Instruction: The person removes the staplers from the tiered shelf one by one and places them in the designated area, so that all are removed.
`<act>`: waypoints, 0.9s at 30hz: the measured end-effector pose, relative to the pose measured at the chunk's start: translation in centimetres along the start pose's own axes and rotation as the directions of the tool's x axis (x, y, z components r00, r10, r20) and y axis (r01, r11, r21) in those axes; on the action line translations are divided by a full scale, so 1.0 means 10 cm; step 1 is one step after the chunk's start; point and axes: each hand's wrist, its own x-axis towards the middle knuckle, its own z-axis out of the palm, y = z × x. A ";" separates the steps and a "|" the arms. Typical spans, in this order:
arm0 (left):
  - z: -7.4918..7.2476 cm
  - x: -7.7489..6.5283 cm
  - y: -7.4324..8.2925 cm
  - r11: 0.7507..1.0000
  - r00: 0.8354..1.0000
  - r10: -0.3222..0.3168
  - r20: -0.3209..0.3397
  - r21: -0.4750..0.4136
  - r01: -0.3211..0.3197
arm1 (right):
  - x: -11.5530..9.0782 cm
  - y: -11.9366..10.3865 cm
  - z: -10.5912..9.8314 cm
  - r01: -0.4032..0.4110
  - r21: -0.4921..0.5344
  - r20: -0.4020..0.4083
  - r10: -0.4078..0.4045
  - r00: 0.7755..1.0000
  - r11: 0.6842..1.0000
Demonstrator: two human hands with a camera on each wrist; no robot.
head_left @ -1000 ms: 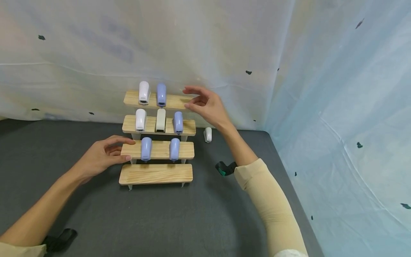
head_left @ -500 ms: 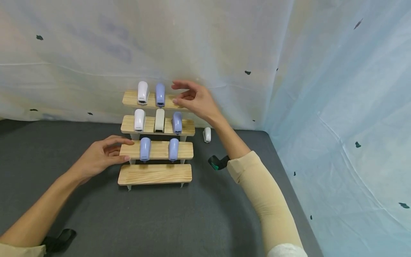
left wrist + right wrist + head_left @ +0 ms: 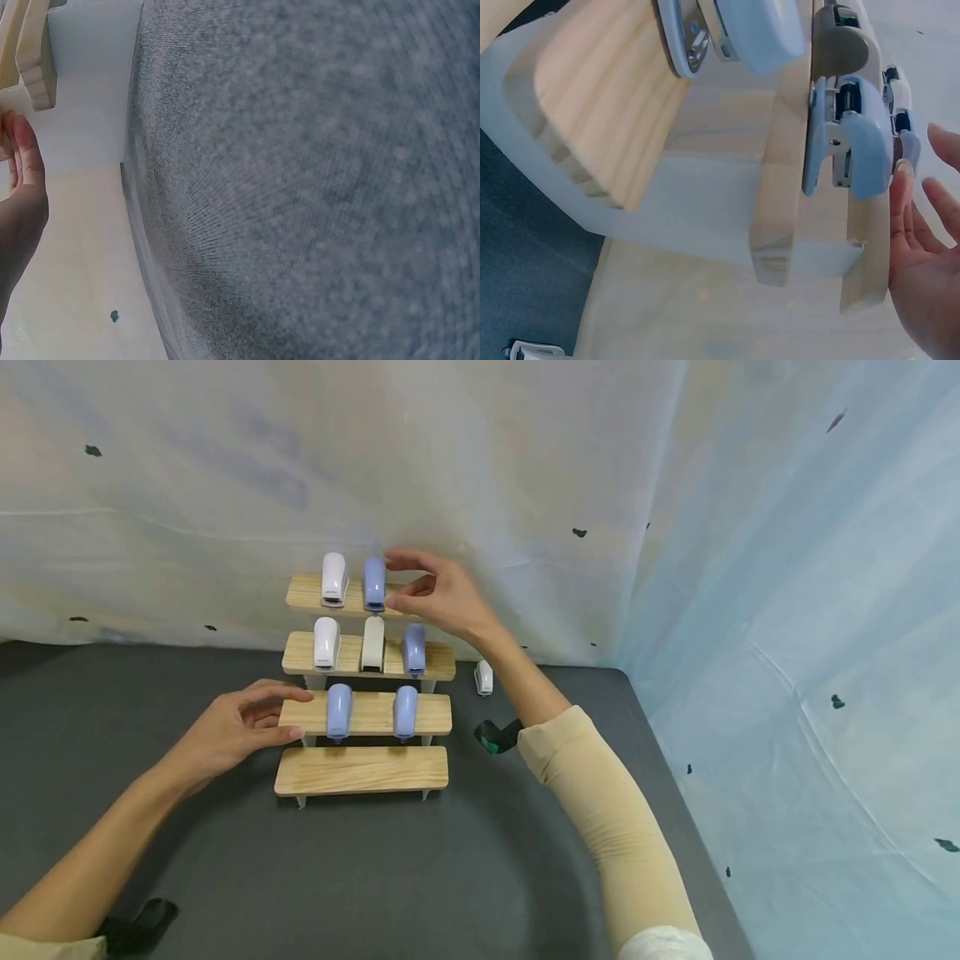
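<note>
Right hand (image 3: 444, 598) shifted left to top blue stapler (image 3: 374, 582), fingers (image 3: 408, 560) unclenched; your left hand (image 3: 228, 727) grips shelf (image 3: 369, 716). Stapler likely light, slick: pinch sides.

This looks like a curtained-off booth, a small staged corner. A pale sheet (image 3: 450, 468) with scattered dark marks (image 3: 580, 533) hangs behind the dark table (image 3: 360, 877), and a bluish sheet (image 3: 795, 602) closes off the right. A wooden stand (image 3: 363, 771) bears staplers (image 3: 339, 712) in tiers, like a shop display. What lies beyond the sheets is hidden.
</note>
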 end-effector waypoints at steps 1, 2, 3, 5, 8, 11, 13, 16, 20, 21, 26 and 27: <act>-0.01 0.00 0.00 1.000 1.000 0.000 -0.001 0.003 0.000 | 0.01 0.00 0.01 -0.007 0.000 0.007 0.007 1.000 1.000; -0.01 0.01 0.00 1.000 1.000 -0.001 -0.003 0.006 0.001 | 0.02 -0.01 0.01 -0.010 -0.001 0.014 0.010 1.000 1.000; -0.02 0.01 0.00 1.000 1.000 -0.002 -0.005 0.012 0.002 | 0.03 -0.01 0.02 -0.012 -0.004 0.021 0.012 1.000 1.000; -0.02 0.02 0.01 1.000 1.000 -0.008 -0.007 0.021 0.008 | 0.04 -0.01 0.01 -0.012 -0.003 0.028 0.012 1.000 1.000; 0.00 0.03 0.02 1.000 1.000 -0.010 -0.004 0.019 0.010 | 0.06 -0.02 0.00 -0.011 -0.008 0.036 0.011 0.999 1.000; 0.00 0.03 0.02 1.000 1.000 -0.008 0.000 0.006 0.008 | 0.07 -0.03 0.01 -0.016 -0.032 0.052 0.018 0.998 0.999; 0.00 0.02 0.02 1.000 1.000 -0.008 0.001 0.000 0.008 | 0.08 -0.04 0.02 -0.019 -0.048 0.060 0.022 0.998 0.999; -0.01 0.01 0.02 1.000 1.000 -0.015 0.005 0.002 0.015 | 0.09 -0.05 0.04 -0.039 -0.073 0.061 0.044 0.997 0.997; -0.01 0.00 0.02 1.000 1.000 -0.029 0.013 0.007 0.028 | 0.11 -0.06 0.06 -0.060 -0.105 0.059 0.066 0.996 0.993; -0.02 0.00 0.01 1.000 0.999 -0.031 0.013 0.008 0.030 | 0.11 -0.06 0.07 -0.059 -0.115 0.058 0.067 0.996 0.992; -0.02 0.01 0.01 1.000 1.000 -0.026 0.007 0.015 0.026 | 0.13 -0.07 0.07 -0.049 -0.150 0.043 0.056 0.998 0.988; -0.02 0.02 0.01 1.000 1.000 -0.023 0.005 0.016 0.022 | 0.13 -0.06 0.07 -0.049 -0.151 0.041 0.056 0.998 0.987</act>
